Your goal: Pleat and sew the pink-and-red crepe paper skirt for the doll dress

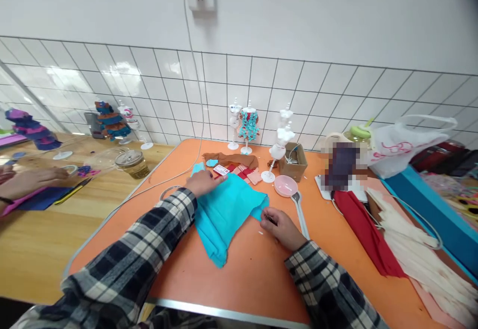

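Observation:
A bright turquoise cloth [227, 204] lies spread and creased on the orange table [209, 291]. My left hand [203, 182] rests on its upper left part, fingers stretched toward a small white-and-red label [221, 169]. At the cloth's right corner, my right hand [282, 227] is closed, with a small dark thing between the fingers that I cannot make out. Behind the turquoise cloth lie a brown cloth [239, 160] and red and pink scraps [255, 176].
Small mannequins [248, 125] stand by the wall near a cardboard box [296, 162]. A pink bowl [286, 185] and scissors [299, 214] lie to the right, before red cloth [368, 234]. Another person's hand [35, 179] is at the left, near a lidded cup [131, 164].

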The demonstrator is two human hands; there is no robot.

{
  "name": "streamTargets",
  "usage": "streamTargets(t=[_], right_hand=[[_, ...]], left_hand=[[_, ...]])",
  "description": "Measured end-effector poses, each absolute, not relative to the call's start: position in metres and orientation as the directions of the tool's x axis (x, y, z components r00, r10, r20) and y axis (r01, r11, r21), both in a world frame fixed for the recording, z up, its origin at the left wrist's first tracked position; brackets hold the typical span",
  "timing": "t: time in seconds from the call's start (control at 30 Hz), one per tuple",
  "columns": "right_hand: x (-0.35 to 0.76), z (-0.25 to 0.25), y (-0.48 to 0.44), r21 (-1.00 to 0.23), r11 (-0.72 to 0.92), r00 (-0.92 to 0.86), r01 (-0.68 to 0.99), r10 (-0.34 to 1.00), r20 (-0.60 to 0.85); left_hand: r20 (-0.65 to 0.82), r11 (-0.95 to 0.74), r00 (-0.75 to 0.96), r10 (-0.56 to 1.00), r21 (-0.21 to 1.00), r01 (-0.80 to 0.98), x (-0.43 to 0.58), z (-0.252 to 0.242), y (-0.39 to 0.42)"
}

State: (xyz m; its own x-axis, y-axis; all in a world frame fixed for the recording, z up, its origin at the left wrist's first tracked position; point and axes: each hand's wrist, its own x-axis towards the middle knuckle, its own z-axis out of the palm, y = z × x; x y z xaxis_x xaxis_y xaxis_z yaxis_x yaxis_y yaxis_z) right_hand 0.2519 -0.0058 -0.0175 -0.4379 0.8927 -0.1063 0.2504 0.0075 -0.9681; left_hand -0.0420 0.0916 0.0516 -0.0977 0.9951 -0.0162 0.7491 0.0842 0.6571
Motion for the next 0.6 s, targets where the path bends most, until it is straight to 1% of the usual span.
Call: streamTargets(t=[0.07,0.1,0.13,0.17,0.23,0.33,0.43,0.5,0.57,0.6], right_hand=[[0.260,-0.022,-0.001,-0.902,0.112,-0.196,0.417,0.980,0.031],[0.262,-0.024,0.002,-0.845,0.113,-0.085,0.522,0.993,0.080],[0.263,-0.026,0.005,-0.786,0.089,-0.016,0.612,0.995,0.100],[0.263,-0.028,0.010,-0.737,0.062,0.013,0.673,0.995,0.095],[0.258,-0.030,0.020,-0.671,0.033,0.028,0.741,0.996,0.080],[0.253,-0.030,0.034,-0.649,0.049,0.025,0.759,0.994,0.105],[0.255,-0.029,0.040,-0.682,0.064,0.048,0.729,0.988,0.145],[0.258,-0.030,0.039,-0.716,0.075,0.082,0.694,0.980,0.183],[0.259,-0.030,0.034,-0.752,0.109,0.085,0.650,0.973,0.215],[0.259,-0.029,0.031,-0.768,0.132,0.072,0.626,0.972,0.225]], left_hand=[[-0.080,0.156,-0.135,0.988,0.612,0.775,-0.033,0.029,0.100],[-0.094,0.172,-0.144,0.985,0.601,0.781,-0.029,0.020,0.101],[-0.102,0.178,-0.146,0.984,0.601,0.779,-0.026,0.013,0.100],[-0.097,0.175,-0.146,0.985,0.610,0.773,-0.024,0.007,0.098],[-0.060,0.139,-0.132,0.989,0.657,0.741,-0.022,0.000,0.091],[-0.018,0.058,-0.068,0.998,0.764,0.643,-0.024,-0.003,0.076],[-0.061,0.042,0.022,0.998,0.871,0.490,-0.036,0.003,0.055],[-0.133,0.074,0.130,0.983,0.920,0.385,-0.048,0.008,0.042],[-0.218,0.139,0.280,0.935,0.951,0.275,-0.058,0.010,0.031],[-0.266,0.237,0.399,0.878,0.964,0.119,-0.062,0.011,0.028]])
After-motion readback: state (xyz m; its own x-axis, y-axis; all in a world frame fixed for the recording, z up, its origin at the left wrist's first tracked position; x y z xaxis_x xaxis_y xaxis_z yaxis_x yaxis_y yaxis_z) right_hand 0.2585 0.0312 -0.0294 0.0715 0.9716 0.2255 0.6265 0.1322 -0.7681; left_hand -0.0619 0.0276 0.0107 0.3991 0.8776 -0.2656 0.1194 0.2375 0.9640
